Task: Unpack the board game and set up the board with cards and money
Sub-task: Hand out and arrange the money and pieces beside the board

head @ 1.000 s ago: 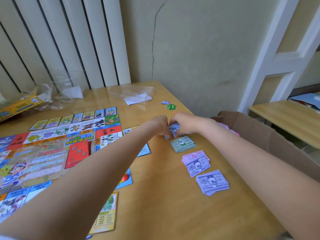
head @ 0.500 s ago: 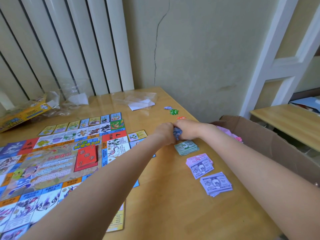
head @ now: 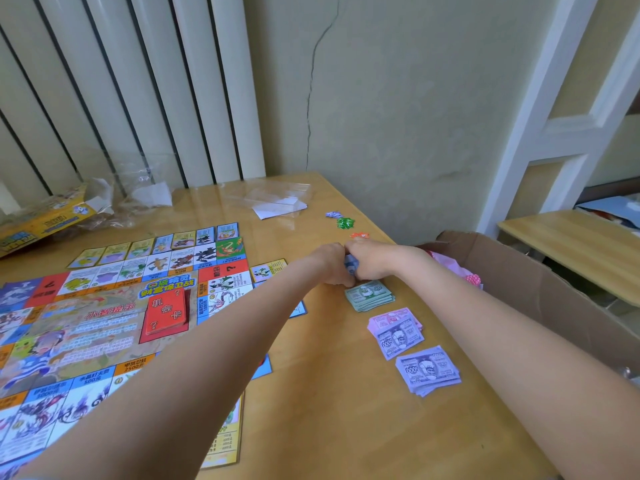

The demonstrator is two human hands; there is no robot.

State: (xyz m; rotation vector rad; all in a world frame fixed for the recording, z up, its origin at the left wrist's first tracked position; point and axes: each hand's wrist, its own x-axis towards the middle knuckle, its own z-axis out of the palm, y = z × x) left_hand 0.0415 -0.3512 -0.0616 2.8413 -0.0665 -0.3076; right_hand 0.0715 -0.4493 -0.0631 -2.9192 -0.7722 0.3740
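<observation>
Gripping a small blue wad of paper play money (head: 350, 264) between them, the left hand (head: 330, 264) and right hand (head: 367, 260) are curling tight round it, apparently squaring it. Sorted stacks are lying toward five o'clock: green notes (head: 370, 295), pink notes (head: 393, 317), lilac notes (head: 427, 370).

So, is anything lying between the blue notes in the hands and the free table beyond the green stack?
Nothing visible. Both hands hold the blue paper notes above bare wooden table, just beyond the green note stack.
</observation>
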